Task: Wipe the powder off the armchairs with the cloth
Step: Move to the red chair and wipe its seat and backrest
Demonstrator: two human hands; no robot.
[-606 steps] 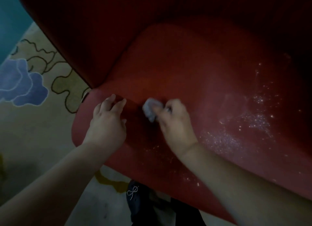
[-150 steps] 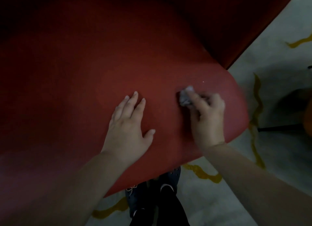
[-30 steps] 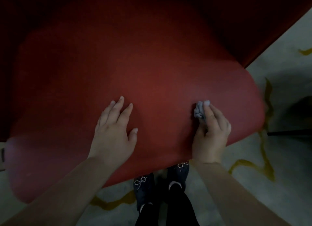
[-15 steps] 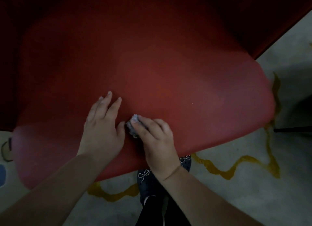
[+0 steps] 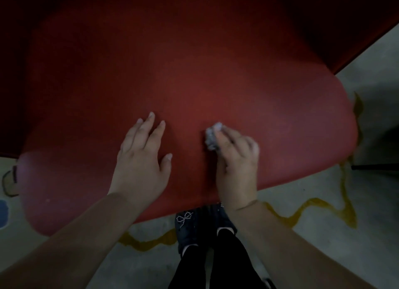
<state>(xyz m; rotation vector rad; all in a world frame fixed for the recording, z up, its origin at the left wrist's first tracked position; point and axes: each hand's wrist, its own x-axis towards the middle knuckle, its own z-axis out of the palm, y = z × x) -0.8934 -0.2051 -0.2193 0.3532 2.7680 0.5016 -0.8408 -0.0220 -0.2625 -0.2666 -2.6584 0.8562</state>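
From the head view I see my left hand (image 5: 141,167) lying flat on the red armchair (image 5: 194,72) seat, palm down, fingers stretched forward and a little apart, thumb angled out to the right; it grips nothing. The forearm runs back toward the lower left corner of the picture. My right hand (image 5: 236,165) sits just to the right of it, near the front edge of the seat, knuckles up, fingers curled and pressed down on the cloth (image 5: 212,137). Those fingers are blurred, so I cannot tell exactly how many pin it. The right forearm comes in from the lower right.

The cloth is a small crumpled wad, pale grey-white, bunched rather than spread. Its longer side runs roughly front to back on the seat, and it pokes out ahead and to the left of the right fingertips. It touches the seat between the two hands.

The seat reads as plain dull red in dim light. Below its front edge are dark shoes (image 5: 194,224) on a pale floor (image 5: 323,234) with yellow wavy lines.
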